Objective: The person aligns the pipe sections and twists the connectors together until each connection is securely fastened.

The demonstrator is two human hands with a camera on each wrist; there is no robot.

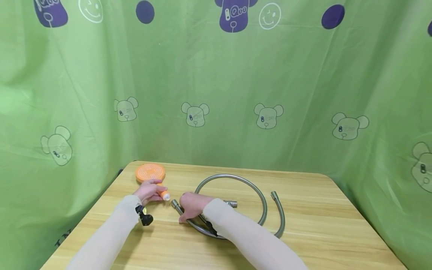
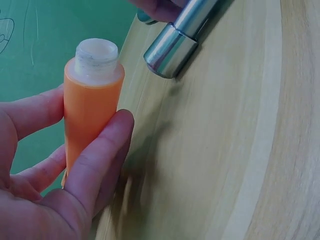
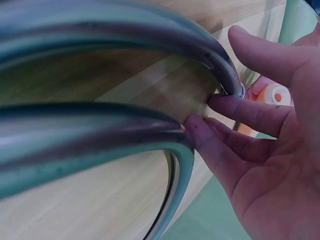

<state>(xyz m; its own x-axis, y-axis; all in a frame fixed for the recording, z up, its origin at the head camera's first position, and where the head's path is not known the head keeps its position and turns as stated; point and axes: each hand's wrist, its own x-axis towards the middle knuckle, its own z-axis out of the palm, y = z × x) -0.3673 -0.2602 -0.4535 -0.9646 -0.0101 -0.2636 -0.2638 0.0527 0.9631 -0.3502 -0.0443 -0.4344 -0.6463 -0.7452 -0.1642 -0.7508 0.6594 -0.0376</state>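
In the head view an orange shower head lies at the table's far left, its round spray face upward. My left hand grips its handle. The left wrist view shows the handle's white threaded end above my fingers. My right hand is over a coiled grey metal shower hose. In the right wrist view its fingertips touch the hose, while the thumb stands apart. One hose end points toward the shower head's handle, a short gap between them.
A small metal fitting lies inside the hose loop, partly hidden by my right forearm. The other hose end lies to the right on the wooden table. A green printed curtain hangs behind and at both sides.
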